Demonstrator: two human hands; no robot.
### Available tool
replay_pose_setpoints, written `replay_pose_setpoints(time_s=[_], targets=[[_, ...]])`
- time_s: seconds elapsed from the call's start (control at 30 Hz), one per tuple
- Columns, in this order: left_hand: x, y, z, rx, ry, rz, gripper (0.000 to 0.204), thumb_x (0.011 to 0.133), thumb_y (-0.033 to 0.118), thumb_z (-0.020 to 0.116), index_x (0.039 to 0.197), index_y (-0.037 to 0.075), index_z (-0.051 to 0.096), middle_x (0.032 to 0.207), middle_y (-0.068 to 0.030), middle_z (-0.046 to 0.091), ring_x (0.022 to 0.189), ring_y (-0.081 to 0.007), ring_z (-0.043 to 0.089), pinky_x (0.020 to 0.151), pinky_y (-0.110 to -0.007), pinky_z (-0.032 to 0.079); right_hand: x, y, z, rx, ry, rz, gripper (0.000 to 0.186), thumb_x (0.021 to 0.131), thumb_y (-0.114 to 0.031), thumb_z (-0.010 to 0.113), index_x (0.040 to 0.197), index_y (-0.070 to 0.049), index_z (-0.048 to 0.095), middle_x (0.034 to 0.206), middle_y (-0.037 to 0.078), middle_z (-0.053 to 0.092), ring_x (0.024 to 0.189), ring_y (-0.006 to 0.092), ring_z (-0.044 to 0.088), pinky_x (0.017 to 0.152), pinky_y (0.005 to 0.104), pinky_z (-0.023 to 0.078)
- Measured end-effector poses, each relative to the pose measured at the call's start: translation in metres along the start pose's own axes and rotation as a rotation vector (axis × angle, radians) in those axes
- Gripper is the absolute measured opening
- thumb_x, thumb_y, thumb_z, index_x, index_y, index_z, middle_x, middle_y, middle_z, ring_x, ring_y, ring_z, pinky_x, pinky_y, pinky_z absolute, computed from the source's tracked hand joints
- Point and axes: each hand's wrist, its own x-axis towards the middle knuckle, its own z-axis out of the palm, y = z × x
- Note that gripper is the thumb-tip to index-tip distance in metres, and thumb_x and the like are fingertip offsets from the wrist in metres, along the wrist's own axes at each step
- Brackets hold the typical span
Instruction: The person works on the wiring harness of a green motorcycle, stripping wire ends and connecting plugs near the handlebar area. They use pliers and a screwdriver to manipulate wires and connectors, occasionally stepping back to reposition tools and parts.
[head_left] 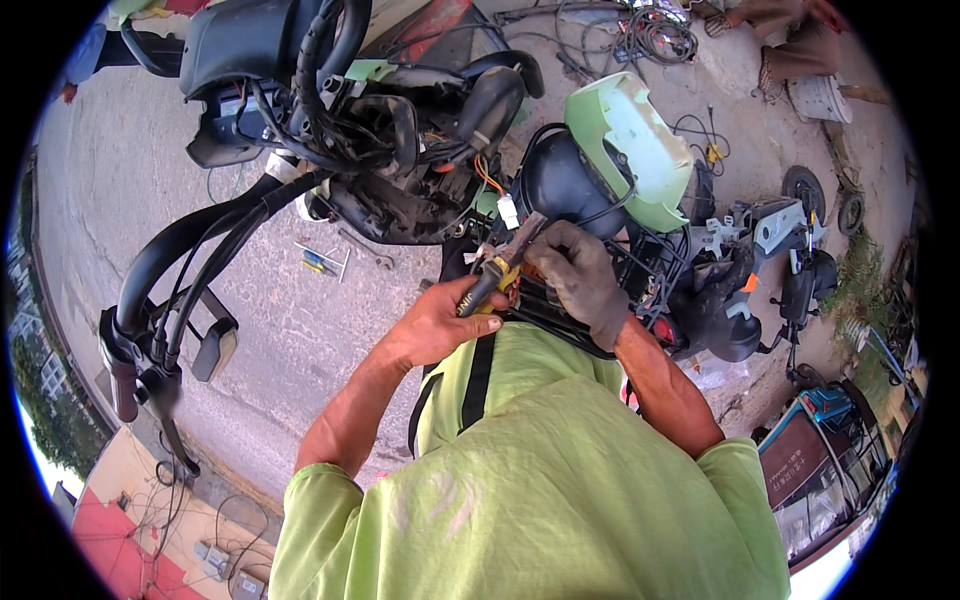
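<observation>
My left hand (438,322) is bare, its fingers wrapped around a black-and-yellow handled tool (484,287). A dark, flat end rises from the handle and slants up to the right. On my right hand (583,277) is a grey work glove. Its fingers are curled beside the tool's upper part, and what they grip is hidden. Just above both hands, a white plug connector (508,211) hangs on orange wires. The opened body of a scooter (420,205) lies before me, with dark parts and wiring exposed. A black rounded part (562,180) sits beyond my right hand.
The handlebar (150,270) with its mirror (215,340) juts out at left. A pale green panel (640,150) stands at upper right. Small tools (320,262) lie on the concrete. Another scooter (775,240) is at right. A person's legs (790,45) show at the far right.
</observation>
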Motion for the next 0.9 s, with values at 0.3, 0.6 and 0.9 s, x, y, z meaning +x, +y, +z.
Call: replay_pose_setpoints(time_s=[0.3,0.6,0.9], targets=[[0.002,-0.014,0.008,0.289,0.159,0.126,0.028,0.089,0.008,0.076,0.113,-0.001,0.063,0.11,-0.0081,0.065,0.095,-0.0147,0.064,0.086,-0.029,0.052,0.002,-0.012,0.0,-0.169,0.036,0.035,0.013,0.091,-0.013,0.063,0.09,0.0,0.064,0.075,0.002,0.061,0.067,0.0067,0.051,0.06,0.0258,0.044],[-0.001,-0.007,-0.002,-0.341,-0.117,0.008,0.022,0.093,0.011,0.072,0.108,-0.001,0.062,0.122,-0.0122,0.066,0.101,-0.0178,0.067,0.077,-0.029,0.055,0.002,0.007,-0.012,0.084,-0.077,0.039,0.011,0.09,-0.01,0.06,0.093,0.0,0.064,0.08,0.002,0.061,0.07,0.0067,0.051,0.062,0.0254,0.044],[-0.005,0.001,-0.002,-0.139,-0.024,0.0,0.037,0.091,0.012,0.074,0.125,0.001,0.063,0.11,-0.0051,0.068,0.089,-0.0112,0.061,0.079,-0.028,0.05,0.001,-0.001,-0.006,0.042,-0.022,-0.016,0.012,0.094,-0.011,0.063,0.095,0.001,0.064,0.08,0.0,0.061,0.068,0.005,0.05,0.059,0.0233,0.043]])
